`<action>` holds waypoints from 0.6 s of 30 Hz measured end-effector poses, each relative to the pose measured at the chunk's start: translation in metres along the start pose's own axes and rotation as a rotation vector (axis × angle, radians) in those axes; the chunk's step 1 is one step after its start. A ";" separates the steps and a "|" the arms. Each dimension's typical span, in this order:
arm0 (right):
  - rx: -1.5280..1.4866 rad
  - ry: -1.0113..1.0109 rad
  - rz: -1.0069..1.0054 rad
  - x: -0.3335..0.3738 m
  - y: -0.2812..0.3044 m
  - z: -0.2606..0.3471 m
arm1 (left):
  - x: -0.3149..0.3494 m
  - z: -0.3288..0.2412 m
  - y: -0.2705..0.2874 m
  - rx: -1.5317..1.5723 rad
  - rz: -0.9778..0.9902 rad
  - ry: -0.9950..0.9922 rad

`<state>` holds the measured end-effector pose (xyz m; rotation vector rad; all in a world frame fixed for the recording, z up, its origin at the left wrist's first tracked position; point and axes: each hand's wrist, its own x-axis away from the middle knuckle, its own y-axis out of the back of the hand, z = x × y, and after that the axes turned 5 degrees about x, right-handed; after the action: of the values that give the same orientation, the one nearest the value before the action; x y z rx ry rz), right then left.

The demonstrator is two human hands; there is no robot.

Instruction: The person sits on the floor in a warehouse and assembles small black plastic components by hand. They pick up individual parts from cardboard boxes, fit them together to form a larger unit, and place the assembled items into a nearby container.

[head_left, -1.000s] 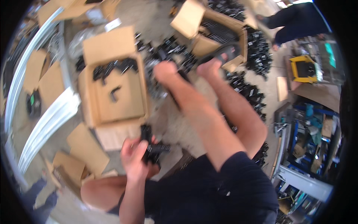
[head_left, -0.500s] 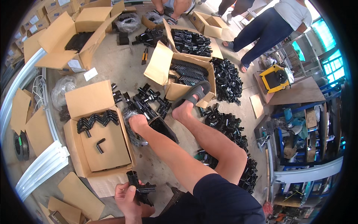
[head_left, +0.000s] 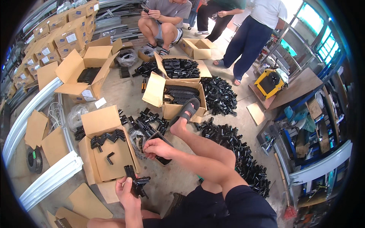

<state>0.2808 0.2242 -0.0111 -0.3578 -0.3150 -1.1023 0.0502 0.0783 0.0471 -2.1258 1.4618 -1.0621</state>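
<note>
Head: right hand (head_left: 157, 147) moved nearer left hand's (head_left: 127, 190) brackets (head_left: 136, 182).

Head-worn fisheye, looking steeply down, floor (head_left: 121, 95) near

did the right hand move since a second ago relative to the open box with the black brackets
Yes. The right hand was out by the foot; now it sits nearer the open box, over the small black tray.

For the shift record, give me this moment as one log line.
left hand: holds a bunch of black corner brackets | right hand: over small black tray | open carton: brackets inside
</note>
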 end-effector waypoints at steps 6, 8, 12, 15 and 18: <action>-0.161 0.103 0.110 0.067 -0.013 0.023 | 0.015 -0.003 -0.003 -0.018 0.003 -0.058; -0.234 0.136 0.140 0.074 -0.017 0.019 | 0.016 -0.001 -0.001 -0.037 0.015 -0.069; -0.279 0.183 0.124 0.079 -0.026 0.016 | 0.017 0.003 -0.003 -0.076 0.022 -0.097; -0.366 0.188 0.155 0.080 -0.028 0.016 | 0.014 0.005 -0.001 -0.102 0.010 -0.105; -0.322 0.171 0.160 0.088 -0.035 0.025 | 0.010 0.007 0.002 -0.132 -0.010 -0.114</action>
<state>0.2836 0.1500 0.0524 -0.5600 0.0451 -1.0178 0.0557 0.0676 0.0450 -2.2459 1.5070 -0.8541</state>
